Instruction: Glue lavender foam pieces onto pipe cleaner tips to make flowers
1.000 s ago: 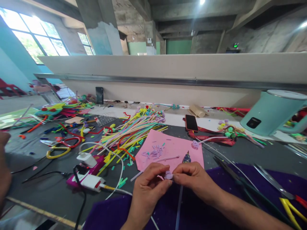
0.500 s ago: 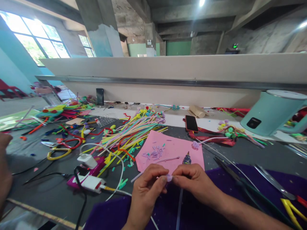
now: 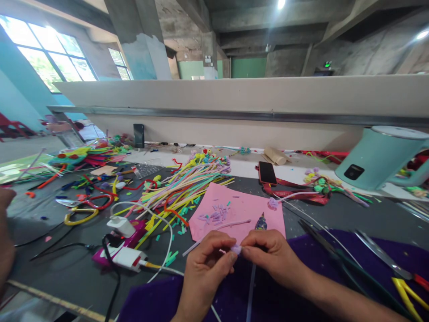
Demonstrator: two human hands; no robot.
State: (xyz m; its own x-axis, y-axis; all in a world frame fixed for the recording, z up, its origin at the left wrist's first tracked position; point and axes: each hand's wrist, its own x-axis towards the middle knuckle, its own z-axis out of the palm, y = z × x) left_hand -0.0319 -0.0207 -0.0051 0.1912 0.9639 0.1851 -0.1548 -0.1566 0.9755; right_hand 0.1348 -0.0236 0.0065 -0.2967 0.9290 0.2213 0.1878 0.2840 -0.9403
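Observation:
Between my fingertips is a small lilac pipe-cleaner flower (image 3: 236, 249), with a pale stem (image 3: 250, 290) hanging below. My left hand (image 3: 209, 266) pinches its left side with thumb and forefinger. From the right, my right hand (image 3: 271, 252) pinches the same piece. Just beyond lies a pink sheet (image 3: 248, 197) bearing short lilac cut pieces (image 3: 217, 214) and a lilac pipe cleaner (image 3: 231, 223). A dark glue-gun nozzle (image 3: 261, 221) points away behind my right hand. A finished-looking lilac flower (image 3: 273, 203) rests at the sheet's right edge.
Pipe cleaners (image 3: 187, 183) are heaped behind the sheet. Scissors (image 3: 83, 214) and a purple power strip (image 3: 130, 239) with cables lie left. Pliers (image 3: 321, 243) and a blade (image 3: 382, 255) lie right, near a teal kettle (image 3: 375, 161). Another person's arm (image 3: 6, 232) shows at far left.
The lilac flower has turned slightly between my fingertips. Both hands stay in nearly the same place, and the things on the table have not moved.

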